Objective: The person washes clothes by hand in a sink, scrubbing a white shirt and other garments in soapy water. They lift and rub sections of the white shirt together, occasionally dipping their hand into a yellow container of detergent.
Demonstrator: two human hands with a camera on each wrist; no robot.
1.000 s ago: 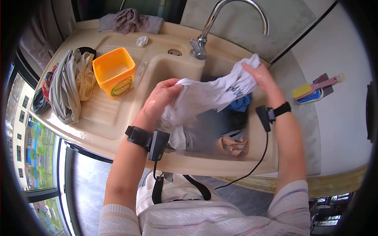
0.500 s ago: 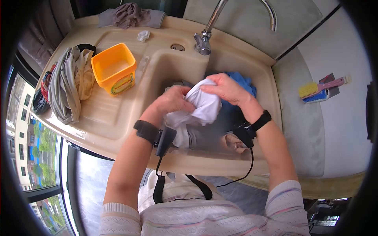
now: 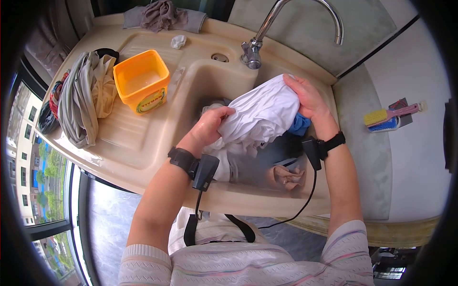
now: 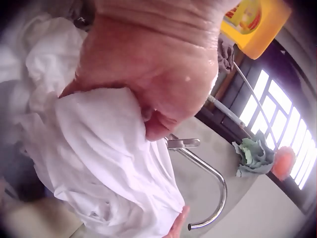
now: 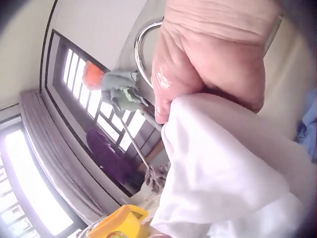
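A wet-looking white garment (image 3: 261, 110) is stretched between both hands above the sink basin (image 3: 198, 88). My left hand (image 3: 210, 126) grips its left end, thumb on top; the left wrist view shows folds of the cloth (image 4: 106, 144) running down from under the palm. At the far right end, my right hand (image 3: 310, 99) holds the upper edge, and the right wrist view has the fabric (image 5: 218, 148) tucked between thumb and fingers. Below it in the cloudy water are a blue cloth (image 3: 299, 125), dark cloth (image 3: 281, 148) and a tan cloth (image 3: 286, 177).
On the left drainboard stand a yellow tub (image 3: 142, 83) and a heap of grey and beige clothes (image 3: 83, 102). A chrome faucet (image 3: 253, 53) rises behind the basin. Two brushes (image 3: 389, 117) are on the right. A crumpled mauve cloth (image 3: 163, 15) lies at the back.
The garment was stretched wide, then bunched as the hands came together over the basin. Now the hands are apart again, the right one farther up and right, with the cloth spread between them.
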